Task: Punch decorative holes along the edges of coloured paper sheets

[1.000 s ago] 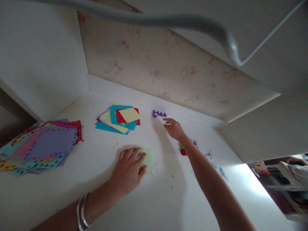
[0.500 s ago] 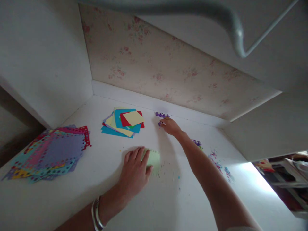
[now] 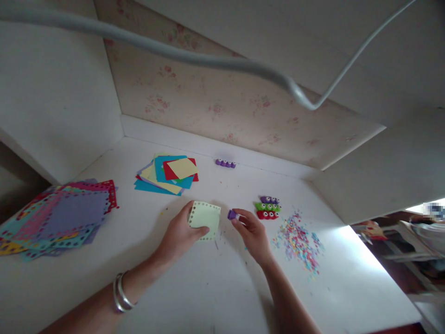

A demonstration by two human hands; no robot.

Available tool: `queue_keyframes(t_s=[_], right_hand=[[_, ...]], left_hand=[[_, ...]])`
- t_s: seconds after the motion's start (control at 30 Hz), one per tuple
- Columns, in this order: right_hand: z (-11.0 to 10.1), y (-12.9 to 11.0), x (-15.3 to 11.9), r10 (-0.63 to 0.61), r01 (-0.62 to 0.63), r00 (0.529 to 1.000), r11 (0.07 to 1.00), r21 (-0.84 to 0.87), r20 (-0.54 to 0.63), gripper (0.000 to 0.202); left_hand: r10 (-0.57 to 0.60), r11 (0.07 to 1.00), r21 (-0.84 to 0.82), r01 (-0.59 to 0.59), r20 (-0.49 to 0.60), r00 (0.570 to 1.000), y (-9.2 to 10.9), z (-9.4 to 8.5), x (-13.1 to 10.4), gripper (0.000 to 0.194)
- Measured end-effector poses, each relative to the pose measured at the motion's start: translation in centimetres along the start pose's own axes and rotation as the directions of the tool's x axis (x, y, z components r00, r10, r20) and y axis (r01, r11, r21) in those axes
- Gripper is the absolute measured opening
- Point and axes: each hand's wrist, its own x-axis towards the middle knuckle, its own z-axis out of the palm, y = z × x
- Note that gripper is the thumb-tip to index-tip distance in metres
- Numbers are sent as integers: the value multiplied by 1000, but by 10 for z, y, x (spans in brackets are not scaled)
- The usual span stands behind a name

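My left hand grips a pale green square of paper by its left side, thumb on top. Small holes run along several of the paper's edges. Just right of the paper, my right hand pinches a small purple punch between thumb and fingertips; the two do not touch. A row of purple punches stands near the back ledge. Further right are short rows of purple, green and red punches with eye-like white dots.
At the left lies a spread pile of hole-edged coloured sheets. Plain coloured papers are stacked at the back. Tiny paper bits are scattered at the right. A pale cable crosses the upper view.
My right hand has come back from the rear row with the purple punch, to beside the paper. My left hand, flat on the paper before, now grips it with the thumb on top.
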Motion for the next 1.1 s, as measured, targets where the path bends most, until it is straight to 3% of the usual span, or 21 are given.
queue_keyframes(t_s=[0.1,0.23,0.53,1.1], right_hand=[[2,4,-12,-19,19,1000,1000,13,17,25],[3,8,-15,-23,25,996,1000,-13,82,26],[6,1,-16,-76,84,990,994,-65,115,24],[8,-6,-17,-111,132,985,979,-155,132,22]], left_hand=[[-90,993,-63,97,106,990,12,-5,0,35],[-176,973,-121,197,163,971,22,-5,-5,39],[-118,993,-4,121,171,978,11,-2,-6,32],[-76,997,9,75,172,982,13,-4,-7,34]])
